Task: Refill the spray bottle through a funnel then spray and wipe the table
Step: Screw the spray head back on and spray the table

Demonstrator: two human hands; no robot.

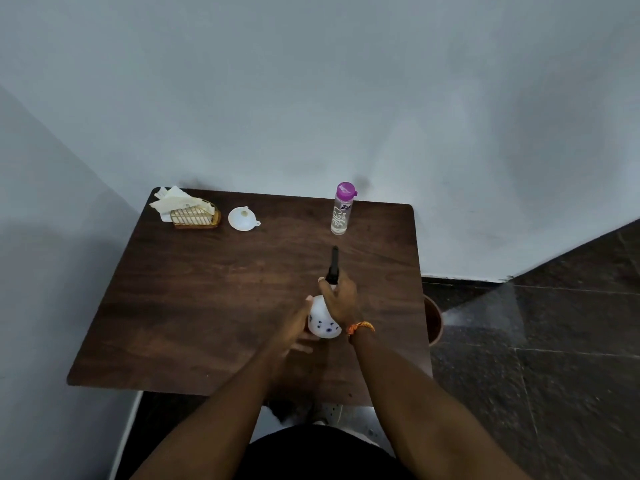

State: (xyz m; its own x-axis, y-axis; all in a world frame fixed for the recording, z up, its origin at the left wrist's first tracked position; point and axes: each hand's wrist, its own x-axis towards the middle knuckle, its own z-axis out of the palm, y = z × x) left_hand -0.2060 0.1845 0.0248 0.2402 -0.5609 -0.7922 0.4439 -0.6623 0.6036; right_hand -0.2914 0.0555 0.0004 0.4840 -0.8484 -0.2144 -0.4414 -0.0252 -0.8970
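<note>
A white spray bottle (322,323) with small blue marks and a black spray head (334,266) stands on the dark wooden table (194,306), near its right front. My left hand (294,330) wraps the bottle's body from the left. My right hand (341,301) grips the neck just below the black head. A white funnel (242,218) lies at the back of the table. A clear water bottle (342,209) with a purple cap stands at the back right.
A gold wire holder with white tissues (188,207) sits at the table's back left corner. Grey walls close in behind and on the left. A brown bin (433,318) stands by the table's right edge on the dark tiled floor.
</note>
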